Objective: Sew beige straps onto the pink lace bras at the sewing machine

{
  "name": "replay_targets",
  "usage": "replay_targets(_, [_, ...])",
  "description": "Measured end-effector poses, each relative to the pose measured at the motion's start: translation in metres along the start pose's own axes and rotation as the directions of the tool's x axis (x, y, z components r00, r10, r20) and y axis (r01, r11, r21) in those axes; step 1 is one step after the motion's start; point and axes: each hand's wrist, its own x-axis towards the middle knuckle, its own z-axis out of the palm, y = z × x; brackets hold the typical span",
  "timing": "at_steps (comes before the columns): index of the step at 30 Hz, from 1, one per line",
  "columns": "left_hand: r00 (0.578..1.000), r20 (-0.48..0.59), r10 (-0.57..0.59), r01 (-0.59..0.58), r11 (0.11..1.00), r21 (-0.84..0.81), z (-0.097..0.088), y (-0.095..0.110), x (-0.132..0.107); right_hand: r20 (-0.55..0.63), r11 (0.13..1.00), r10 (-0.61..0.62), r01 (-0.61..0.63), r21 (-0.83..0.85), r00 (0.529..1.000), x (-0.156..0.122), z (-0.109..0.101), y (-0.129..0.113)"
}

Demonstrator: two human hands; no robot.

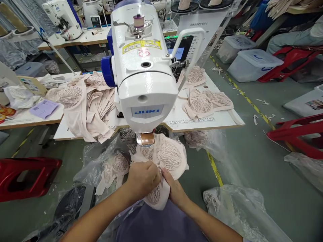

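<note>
Forearms are angled inward. Pale-beige, lace-cupped bra (173,155) is gripped below white-and-blue JUKI sewing machine head (146,84): fabric clenched by curled left hand (144,178), pinched by right hand (174,189). White tabletop (219,118) is partly blocked by the machine; beige garment heap (75,99) is seen left.

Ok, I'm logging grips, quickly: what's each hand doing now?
Left hand: closed, holding beige bra fabric.
Right hand: closed on beige bra fabric too, fingers mostly hidden.
</note>
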Motion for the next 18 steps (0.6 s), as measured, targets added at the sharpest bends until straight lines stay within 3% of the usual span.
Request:
replay_targets(2, [0.997, 0.061, 0.042, -0.041, 0.999, -0.021, -0.004, -0.006, 0.004, 0.176, 0.994, 0.043, -0.025, -0.106, 0.983, -0.001, -0.014, -0.010])
replay_targets(3, [0.994, 0.105, 0.013, -0.005, 0.998, -0.070, -0.008, -0.010, 0.007, 0.324, 0.987, 0.083, -0.033, -0.155, 0.942, -0.003, -0.022, -0.018])
replay_targets(5, [0.975, 0.208, -0.078, 0.112, 0.981, -0.157, -0.018, -0.019, 0.011, 0.618, 0.965, 0.169, 0.000, -0.264, 0.768, -0.005, -0.041, -0.038])
replay_targets(6, [0.959, 0.258, -0.114, 0.162, 0.971, -0.173, -0.022, -0.022, 0.012, 0.704, 0.951, 0.203, 0.034, -0.307, 0.680, -0.006, -0.051, -0.050])
replay_targets(7, [0.943, 0.307, -0.129, 0.187, 0.968, -0.167, -0.024, -0.024, 0.010, 0.739, 0.938, 0.219, 0.072, -0.340, 0.637, -0.006, -0.060, -0.060])
replay_targets(8, [0.925, 0.361, -0.119, 0.183, 0.972, -0.150, -0.025, -0.025, 0.007, 0.721, 0.923, 0.211, 0.109, -0.370, 0.660, -0.005, -0.068, -0.070])
replay_targets(9, [0.903, 0.419, -0.093, 0.162, 0.978, -0.130, -0.022, -0.025, 0.002, 0.661, 0.904, 0.169, 0.153, -0.399, 0.731, -0.002, -0.075, -0.078])
replay_targets(11, [0.849, 0.524, -0.067, 0.127, 0.989, -0.079, -0.008, -0.022, -0.013, 0.460, 0.843, -0.038, 0.276, -0.462, 0.887, 0.007, -0.083, -0.092])
replay_targets(12, [0.825, 0.559, -0.084, 0.132, 0.990, -0.046, 0.003, -0.020, -0.022, 0.359, 0.799, -0.170, 0.341, -0.495, 0.918, 0.012, -0.084, -0.099])
replay_targets(13, [0.804, 0.581, -0.129, 0.169, 0.985, -0.016, 0.016, -0.019, -0.031, 0.281, 0.760, -0.289, 0.398, -0.514, 0.915, 0.018, -0.083, -0.106])
replay_targets(15, [0.774, 0.611, -0.167, 0.169, 0.984, 0.055, 0.045, -0.019, -0.046, 0.190, 0.705, -0.480, 0.505, -0.498, 0.857, 0.029, -0.077, -0.124])
replay_targets(17, [0.758, 0.620, -0.203, 0.165, 0.979, 0.118, 0.072, -0.022, -0.054, 0.144, 0.617, -0.657, 0.638, -0.461, 0.740, 0.037, -0.064, -0.149])
replay_targets(18, [0.756, 0.619, -0.213, 0.170, 0.977, 0.129, 0.083, -0.024, -0.056, 0.130, 0.536, -0.750, 0.711, -0.455, 0.649, 0.041, -0.057, -0.163])
